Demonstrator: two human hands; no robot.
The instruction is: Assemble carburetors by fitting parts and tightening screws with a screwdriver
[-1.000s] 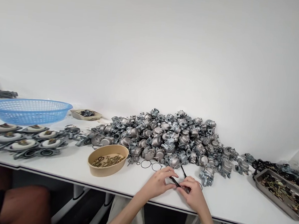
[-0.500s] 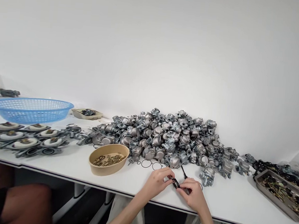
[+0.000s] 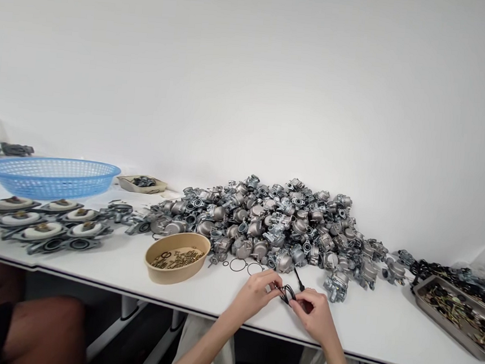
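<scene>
Currently pinching a bundle of thin black rings (image 3: 287,295) between left hand (image 3: 258,294) and right hand (image 3: 314,314), close together, over the white table (image 3: 382,330) near its front edge. Facing heaped metal parts (image 3: 259,227), with tan bowl (image 3: 176,276) to the left and metal tray (image 3: 446,323) far right.

This looks like a parts workshop: a long white table (image 3: 383,326) carries a heap of grey, round-bowled metal carburettor-like parts (image 3: 255,227) at the far centre, a tan oval bowl (image 3: 179,275) of small brassy pieces, a grey-brown rectangular metal tray (image 3: 445,326) of fittings at right, and thin, round black rings (image 3: 287,295) handled at the near side.
</scene>
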